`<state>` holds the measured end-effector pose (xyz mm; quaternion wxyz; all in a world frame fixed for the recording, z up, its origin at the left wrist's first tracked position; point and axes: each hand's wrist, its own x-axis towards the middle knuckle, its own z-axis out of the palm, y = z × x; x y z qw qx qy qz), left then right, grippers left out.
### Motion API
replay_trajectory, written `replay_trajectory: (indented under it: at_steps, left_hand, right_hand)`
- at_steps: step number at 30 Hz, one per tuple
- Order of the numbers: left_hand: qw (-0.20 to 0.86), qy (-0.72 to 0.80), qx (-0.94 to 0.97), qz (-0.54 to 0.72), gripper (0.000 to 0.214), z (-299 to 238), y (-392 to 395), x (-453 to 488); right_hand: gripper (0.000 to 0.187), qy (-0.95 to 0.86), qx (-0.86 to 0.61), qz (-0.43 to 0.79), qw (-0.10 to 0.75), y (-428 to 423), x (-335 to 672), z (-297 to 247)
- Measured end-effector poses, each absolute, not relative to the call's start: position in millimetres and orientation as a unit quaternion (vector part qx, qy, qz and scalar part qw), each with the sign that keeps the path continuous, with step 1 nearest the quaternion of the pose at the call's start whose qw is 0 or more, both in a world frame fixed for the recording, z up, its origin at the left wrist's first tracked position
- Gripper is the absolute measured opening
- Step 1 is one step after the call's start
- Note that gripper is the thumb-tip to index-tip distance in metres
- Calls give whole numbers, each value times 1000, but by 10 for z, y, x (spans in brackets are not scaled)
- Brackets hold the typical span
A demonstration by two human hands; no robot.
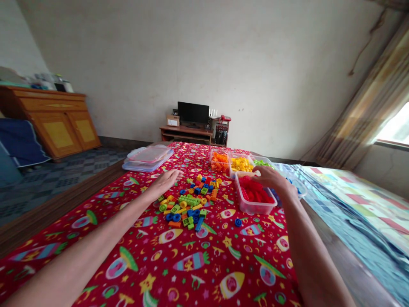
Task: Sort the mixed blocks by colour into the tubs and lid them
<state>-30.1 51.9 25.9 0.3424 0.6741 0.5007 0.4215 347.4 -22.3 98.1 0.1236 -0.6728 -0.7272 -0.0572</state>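
My left hand [168,179] is just left of a mixed pile of toy building blocks [189,200], its fingers stretched out and nothing seen in them. The blocks are green, blue, yellow, orange and red, loose on the cloth. Over the far right part of a clear plastic box [255,208] of red blocks [254,191] hangs my right hand [270,177]. Its thumb and fingers look apart, with a pale spot between them that I cannot make out. One round blue block [238,222] lies alone in front of that box.
Boxes of orange blocks [220,161], yellow blocks [241,164] and green blocks [262,163] stand behind the red one. A box with blue blocks [298,189] is partly behind my right arm. Stacked plastic lids [148,157] lie far left on the patterned red cloth [191,281].
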Motion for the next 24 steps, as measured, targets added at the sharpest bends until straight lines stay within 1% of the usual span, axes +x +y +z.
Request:
replay_trajectory:
  at_steps: [3, 5, 8, 10, 13, 16, 19, 21, 24]
  left_hand:
    - [293, 486, 745, 350, 54, 313, 470, -351]
    - [281, 472, 780, 299, 50, 395, 423, -365]
    - [282, 444, 820, 225, 39, 511, 350, -344]
    - [274, 422, 845, 181, 34, 535, 307, -303]
    - [216, 410, 876, 134, 32, 477, 260, -228]
    - [155, 401, 893, 132, 27, 405, 241, -171]
    - [140, 398, 895, 142, 23, 433, 228, -152]
    - [134, 417, 886, 150, 23, 508, 207, -153]
    - [129, 461, 861, 172, 29, 630, 165, -157]
  right_hand:
    - [30, -712, -685, -100, 122, -231, 3382, 1045]
    - [30, -711, -681, -113, 135, -242, 3244, 1085]
    - [28, -743, -644, -103, 152, -280, 2999, 1106]
    - [27, -765, -620, -91, 145, -314, 2850, 1091]
    - [26, -791, -592, -91, 122, -354, 2674, 1039]
    - [24, -809, -570, -105, 96, -371, 2540, 964]
    - [26, -824, -551, -93, 95, -383, 2413, 878]
    - [25, -835, -535, -73, 105, -397, 2326, 825]
    - [19, -859, -500, -23, 107, -428, 2200, 771]
